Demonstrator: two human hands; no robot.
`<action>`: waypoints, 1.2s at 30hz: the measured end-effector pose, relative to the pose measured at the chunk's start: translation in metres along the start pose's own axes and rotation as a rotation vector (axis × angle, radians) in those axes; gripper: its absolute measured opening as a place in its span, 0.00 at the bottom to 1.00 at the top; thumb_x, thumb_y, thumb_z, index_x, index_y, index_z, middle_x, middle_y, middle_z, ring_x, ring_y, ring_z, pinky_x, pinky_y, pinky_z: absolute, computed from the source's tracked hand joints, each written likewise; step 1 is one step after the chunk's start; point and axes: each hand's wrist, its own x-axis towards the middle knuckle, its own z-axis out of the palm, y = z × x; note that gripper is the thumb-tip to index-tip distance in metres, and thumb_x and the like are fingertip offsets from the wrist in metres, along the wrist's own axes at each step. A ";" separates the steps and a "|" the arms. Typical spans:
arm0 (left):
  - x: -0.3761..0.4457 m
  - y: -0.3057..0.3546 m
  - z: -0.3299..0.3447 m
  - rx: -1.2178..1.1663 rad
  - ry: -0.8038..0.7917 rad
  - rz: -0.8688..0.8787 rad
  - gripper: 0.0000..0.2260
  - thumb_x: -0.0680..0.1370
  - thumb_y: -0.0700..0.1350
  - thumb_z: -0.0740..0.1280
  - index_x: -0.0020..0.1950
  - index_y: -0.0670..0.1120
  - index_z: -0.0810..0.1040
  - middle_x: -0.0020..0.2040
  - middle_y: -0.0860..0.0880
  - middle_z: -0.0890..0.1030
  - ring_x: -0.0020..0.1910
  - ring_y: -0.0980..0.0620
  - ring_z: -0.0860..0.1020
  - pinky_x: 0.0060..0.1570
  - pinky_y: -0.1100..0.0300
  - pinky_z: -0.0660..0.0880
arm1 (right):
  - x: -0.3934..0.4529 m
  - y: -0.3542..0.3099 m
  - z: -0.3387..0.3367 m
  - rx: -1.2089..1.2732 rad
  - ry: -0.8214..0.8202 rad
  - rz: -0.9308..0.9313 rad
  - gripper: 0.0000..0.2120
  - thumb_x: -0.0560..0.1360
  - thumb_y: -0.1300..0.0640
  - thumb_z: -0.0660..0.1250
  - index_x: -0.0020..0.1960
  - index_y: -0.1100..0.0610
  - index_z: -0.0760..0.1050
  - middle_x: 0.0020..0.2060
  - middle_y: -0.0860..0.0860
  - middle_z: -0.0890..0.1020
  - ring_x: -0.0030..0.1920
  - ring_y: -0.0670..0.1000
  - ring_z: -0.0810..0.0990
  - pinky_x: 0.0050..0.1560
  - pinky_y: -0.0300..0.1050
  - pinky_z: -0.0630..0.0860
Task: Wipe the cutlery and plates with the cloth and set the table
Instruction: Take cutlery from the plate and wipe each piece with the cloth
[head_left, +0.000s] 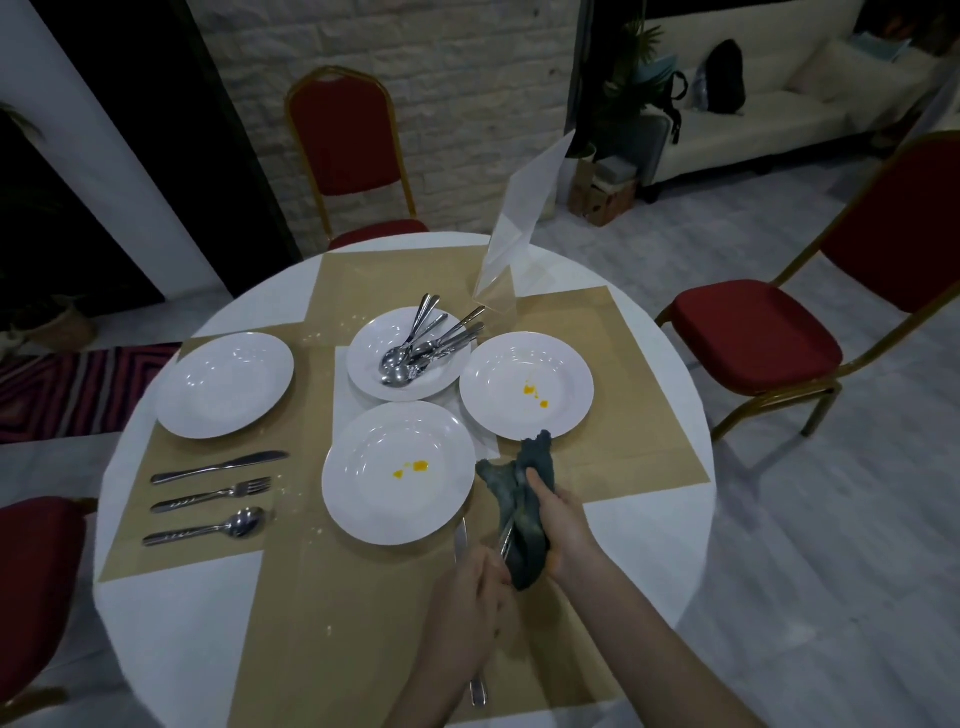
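left hand (470, 597) grips cutlery (478, 688); right hand (563, 525) grips cloth (519, 499) | 2 stained plates (397, 473) near

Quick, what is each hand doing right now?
Left hand: closed, gripping a piece of cutlery by its handle.
Right hand: closed around the dark cloth, which wraps that cutlery.

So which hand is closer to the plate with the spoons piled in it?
The right hand. Gripping the cloth, it sits just below and right of that plate. The left hand is farther back toward the table edge, holding a utensil.
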 end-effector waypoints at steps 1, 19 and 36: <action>-0.001 0.000 0.000 -0.032 -0.005 -0.017 0.12 0.83 0.40 0.56 0.40 0.41 0.71 0.24 0.56 0.69 0.23 0.60 0.65 0.26 0.66 0.64 | 0.004 0.000 -0.003 -0.025 0.026 -0.035 0.14 0.76 0.47 0.68 0.49 0.58 0.79 0.41 0.56 0.85 0.43 0.56 0.84 0.45 0.49 0.80; -0.001 -0.008 -0.001 -0.071 0.084 -0.045 0.13 0.83 0.43 0.54 0.40 0.41 0.68 0.26 0.45 0.74 0.22 0.49 0.71 0.22 0.62 0.66 | -0.048 0.008 -0.001 -0.178 -0.345 -0.045 0.17 0.77 0.47 0.67 0.56 0.60 0.80 0.49 0.56 0.86 0.50 0.54 0.85 0.48 0.43 0.79; 0.038 0.014 -0.052 0.016 0.220 0.077 0.07 0.76 0.41 0.68 0.41 0.45 0.84 0.38 0.51 0.84 0.40 0.51 0.80 0.41 0.59 0.75 | -0.058 0.019 0.012 -0.224 -0.391 -0.236 0.13 0.77 0.51 0.67 0.55 0.60 0.80 0.47 0.59 0.85 0.48 0.58 0.84 0.50 0.51 0.79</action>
